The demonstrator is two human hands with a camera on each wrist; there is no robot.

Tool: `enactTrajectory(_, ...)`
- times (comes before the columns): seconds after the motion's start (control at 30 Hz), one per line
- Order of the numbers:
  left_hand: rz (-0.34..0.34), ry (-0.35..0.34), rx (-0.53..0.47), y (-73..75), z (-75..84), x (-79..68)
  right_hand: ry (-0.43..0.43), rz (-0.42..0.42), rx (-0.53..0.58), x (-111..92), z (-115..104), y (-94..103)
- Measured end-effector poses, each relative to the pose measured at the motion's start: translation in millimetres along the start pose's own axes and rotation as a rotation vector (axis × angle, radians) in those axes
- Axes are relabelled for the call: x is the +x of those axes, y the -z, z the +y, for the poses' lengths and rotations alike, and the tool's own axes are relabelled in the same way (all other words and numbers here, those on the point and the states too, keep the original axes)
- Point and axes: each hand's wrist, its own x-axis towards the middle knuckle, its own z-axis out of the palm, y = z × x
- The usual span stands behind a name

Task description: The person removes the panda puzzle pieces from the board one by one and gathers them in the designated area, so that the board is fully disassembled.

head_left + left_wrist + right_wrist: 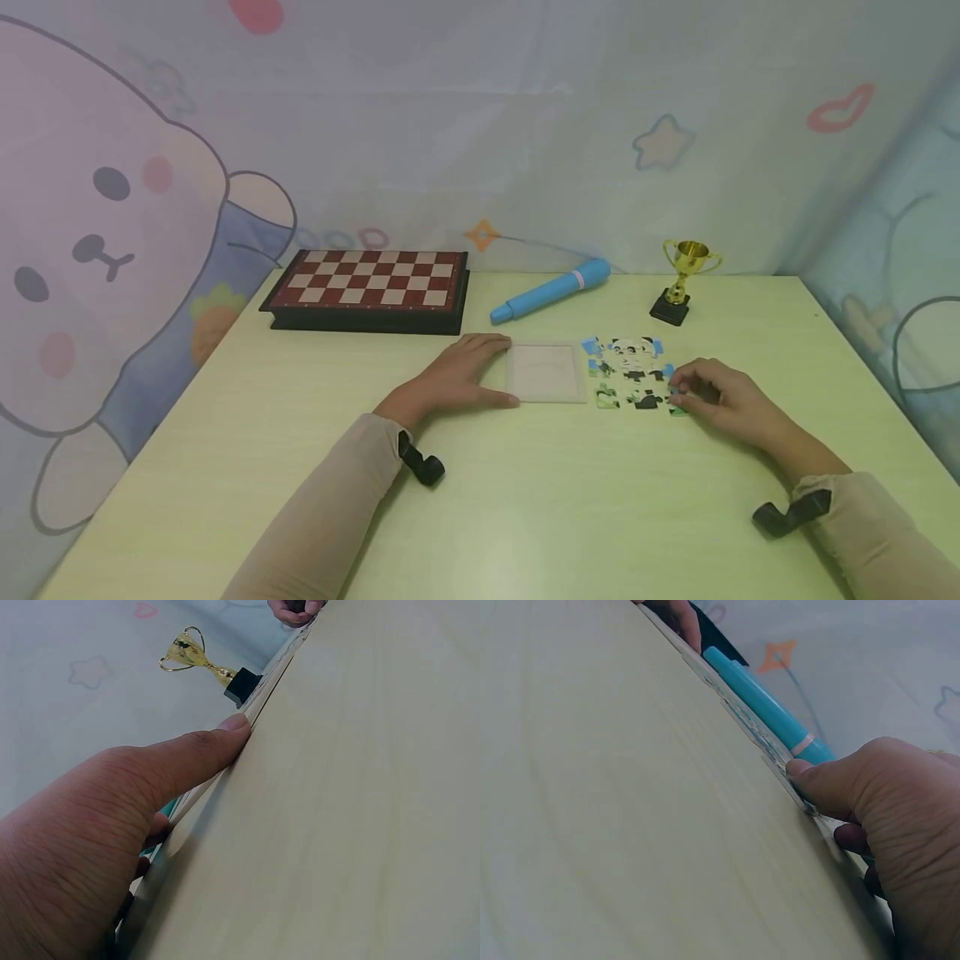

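Observation:
A flat, pale square puzzle tray lies on the table with nothing set into it. My left hand spans its left side, straight thumb at the near corner and fingers at the far one. Right of the tray, several jigsaw pieces with a panda picture lie in loose rows with gaps between them. My right hand is at the right end of these rows, thumb and forefinger pinching a puzzle piece at its edge. In the right wrist view, the right thumb covers part of the pieces.
A red-and-white checkered chessboard box sits at the back left. Behind the tray lies a blue microphone-shaped stick. A small gold trophy cup on a black base stands at the back right, near the patterned backdrop cloth.

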Motion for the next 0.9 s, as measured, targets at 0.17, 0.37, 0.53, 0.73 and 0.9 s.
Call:
enactTrajectory(0.17, -0.004, 0.001, 0.006, 0.4, 0.1, 0.6, -0.002, -0.001, -0.023, 0, 1, -0.3)
enactTrajectory(0.37, -0.016, 0.008, -0.008, 3.0, 2.6, 0.9, -0.013, 0.006, -0.038, -1, 2, -1.1)
enactTrajectory(0.53, -0.024, 0.007, -0.010, 1.1, 4.4, 2.6, -0.063, 0.002, -0.029, -4, 0, 0.8)
enactTrajectory(0.73, -0.013, -0.013, -0.021, -2.8, 1.2, 3.6, -0.124, 0.121, 0.059, -2, -4, 0.4)
enactTrajectory(0.9, -0.031, -0.016, -0.056, -5.8, -7.1, -1.6, -0.023, 0.167, -0.037, 14, -5, -8.0)
